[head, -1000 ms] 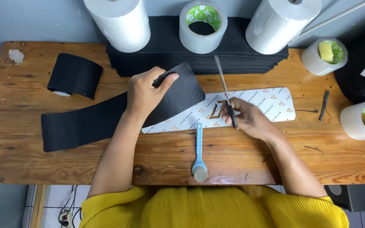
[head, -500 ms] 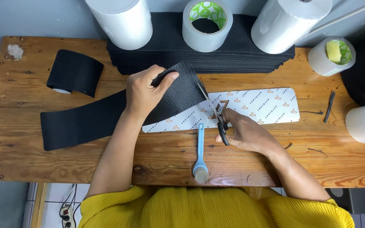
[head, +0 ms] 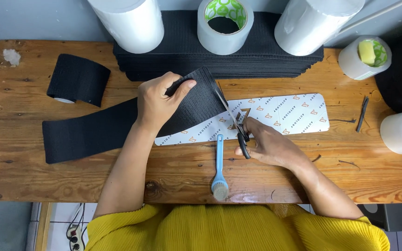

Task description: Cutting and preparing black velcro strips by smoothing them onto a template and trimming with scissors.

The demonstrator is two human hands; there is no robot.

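Scissors (head: 232,118) are resting in the right hand (head: 267,145), its grip clenched on the handles, blades parted and touching the free end of the black strip (head: 117,128). The left hand (head: 157,103) is pinching that end, lifted above the patterned card (head: 280,114) at the counter's (head: 24,181) centre. No cut is showing yet; finished black pieces (head: 187,56) are lying stacked at twelve o'clock, a blue brush (head: 219,167) at six.

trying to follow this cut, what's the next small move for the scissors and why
Probably close the scissors in the right hand: the blades sit at the edge of the black elastic strip, whose end the left hand holds lifted over the white template.
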